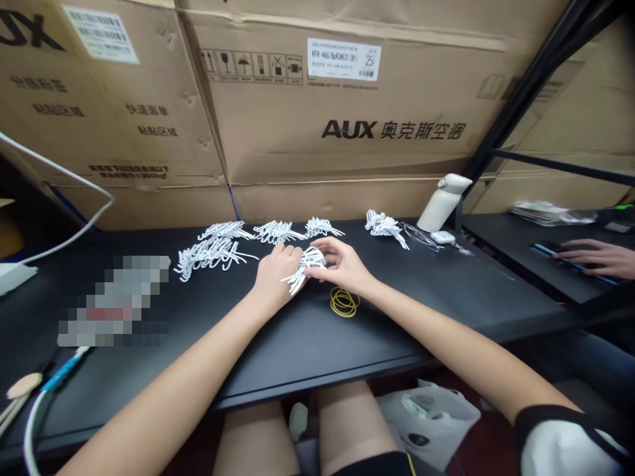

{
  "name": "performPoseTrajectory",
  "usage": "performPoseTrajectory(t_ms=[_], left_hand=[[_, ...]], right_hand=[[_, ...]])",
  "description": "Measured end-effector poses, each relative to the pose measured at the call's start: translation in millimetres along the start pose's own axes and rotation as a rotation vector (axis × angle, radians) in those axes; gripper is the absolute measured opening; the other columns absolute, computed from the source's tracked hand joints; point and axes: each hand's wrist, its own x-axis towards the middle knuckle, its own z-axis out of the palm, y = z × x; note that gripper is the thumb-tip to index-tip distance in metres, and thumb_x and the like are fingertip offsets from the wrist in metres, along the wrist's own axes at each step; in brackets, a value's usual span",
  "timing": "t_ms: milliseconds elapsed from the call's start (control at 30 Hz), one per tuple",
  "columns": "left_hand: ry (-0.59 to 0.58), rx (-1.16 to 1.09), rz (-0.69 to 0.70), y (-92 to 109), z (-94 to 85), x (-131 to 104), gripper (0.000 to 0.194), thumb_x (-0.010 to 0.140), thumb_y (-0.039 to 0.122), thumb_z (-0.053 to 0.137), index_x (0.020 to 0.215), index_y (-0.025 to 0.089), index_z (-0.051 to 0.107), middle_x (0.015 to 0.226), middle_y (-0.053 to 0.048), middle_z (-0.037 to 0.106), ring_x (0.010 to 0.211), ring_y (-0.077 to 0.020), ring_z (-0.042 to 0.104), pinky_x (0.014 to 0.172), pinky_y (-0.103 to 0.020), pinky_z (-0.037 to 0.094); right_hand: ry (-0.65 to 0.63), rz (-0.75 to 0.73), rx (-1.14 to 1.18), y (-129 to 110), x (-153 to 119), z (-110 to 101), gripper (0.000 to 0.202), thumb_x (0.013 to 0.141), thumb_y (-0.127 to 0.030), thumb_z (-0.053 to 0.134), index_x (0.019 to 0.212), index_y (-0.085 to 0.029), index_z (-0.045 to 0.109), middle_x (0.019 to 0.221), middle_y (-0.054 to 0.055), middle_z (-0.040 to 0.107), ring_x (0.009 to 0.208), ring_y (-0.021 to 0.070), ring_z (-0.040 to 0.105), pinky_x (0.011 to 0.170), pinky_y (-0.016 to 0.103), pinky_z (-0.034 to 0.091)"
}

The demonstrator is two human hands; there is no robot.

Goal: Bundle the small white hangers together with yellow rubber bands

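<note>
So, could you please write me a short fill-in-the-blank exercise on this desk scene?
1. The left hand and right hand meet at a bundle of strands coloured ____.
2. The thin bands lying on the black table are coloured ____.
3. The large Latin-letter brand printed on the front of the cardboard box behind the hands reads ____.

Missing words: white; yellow; AUX.

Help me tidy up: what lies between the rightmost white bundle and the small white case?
Between the bundle and the case lies what looks like a pair of glasses, seen in the head view.
</note>
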Motion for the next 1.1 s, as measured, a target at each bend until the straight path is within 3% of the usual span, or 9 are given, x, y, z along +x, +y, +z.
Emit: performPoseTrajectory(t_ms=[167, 300, 500, 633, 767, 1000, 1100], left_hand=[[0.021, 0.021, 0.028, -1, 0.0, 1, 0.022, 0.083, 0.031, 0.051, 0.090, 0.012, 0.060, 0.092, -0.017, 0.065, 0.095, -0.0326, 0.056, 0.074, -0.038, 0.044], [0.030, -0.211, 0.004, -8, 7.7, 2, 0.039, 0.082, 0.030, 0.053, 0.117, 0.013, 0.051, 0.103, -0.014, 0.066, 0.093, -0.0271, 0.062, 0.077, -0.034, 0.047], [0.109, -0.483, 0.078, -20, 25.5, 5, 0.040, 0.079, 0.022, 0.053, 0.119, 0.016, 0.052, 0.116, -0.012, 0.062, 0.104, -0.0252, 0.060, 0.089, -0.036, 0.047], [0.116, -0.426, 0.096, -20, 28.2, 5, 0.052, 0.080, 0.022, 0.053, 0.131, 0.016, 0.047, 0.127, -0.012, 0.056, 0.115, -0.0264, 0.052, 0.097, -0.039, 0.042], [0.084, -0.316, 0.104, -20, 26.6, 4, 0.054, 0.083, 0.028, 0.053, 0.136, 0.018, 0.045, 0.123, -0.010, 0.058, 0.111, -0.0271, 0.050, 0.094, -0.040, 0.044], [0.078, -0.189, 0.115, -18, 27.5, 5, 0.055, 0.086, 0.034, 0.049, 0.135, 0.010, 0.046, 0.112, -0.014, 0.061, 0.102, -0.0291, 0.048, 0.092, -0.041, 0.043], [0.110, -0.206, 0.111, -17, 29.0, 4, 0.056, 0.085, 0.039, 0.051, 0.134, 0.012, 0.048, 0.110, -0.013, 0.061, 0.098, -0.0291, 0.048, 0.091, -0.042, 0.043]], right_hand=[[-0.020, 0.035, 0.052, -2, 1, -3, 0.059, 0.056, -0.033, 0.082, 0.108, -0.019, 0.058, 0.094, 0.005, 0.063, 0.070, 0.0141, 0.063, 0.056, 0.027, 0.058], [-0.006, 0.107, 0.152, -5, 4, -6, 0.057, 0.054, -0.028, 0.083, 0.105, -0.017, 0.061, 0.090, 0.004, 0.065, 0.072, 0.0151, 0.065, 0.065, 0.032, 0.060], [0.028, 0.187, 0.227, 2, 11, -17, 0.054, 0.055, -0.023, 0.083, 0.104, -0.016, 0.064, 0.091, 0.006, 0.067, 0.081, 0.0171, 0.066, 0.072, 0.036, 0.060], [-0.020, 0.211, 0.268, 11, 14, -24, 0.055, 0.055, -0.019, 0.082, 0.106, -0.017, 0.063, 0.097, 0.006, 0.068, 0.088, 0.0181, 0.066, 0.082, 0.039, 0.057], [-0.019, 0.180, 0.198, 15, 15, -25, 0.052, 0.056, -0.017, 0.081, 0.105, -0.017, 0.064, 0.099, 0.006, 0.068, 0.095, 0.0185, 0.064, 0.089, 0.039, 0.054], [0.031, 0.060, 0.001, 26, 21, -26, 0.042, 0.060, -0.022, 0.077, 0.099, -0.015, 0.064, 0.101, 0.008, 0.068, 0.090, 0.0172, 0.065, 0.091, 0.038, 0.051], [0.135, 0.029, -0.169, 31, 22, -28, 0.045, 0.059, -0.026, 0.078, 0.100, -0.016, 0.062, 0.094, 0.008, 0.069, 0.080, 0.0166, 0.066, 0.079, 0.035, 0.054]])
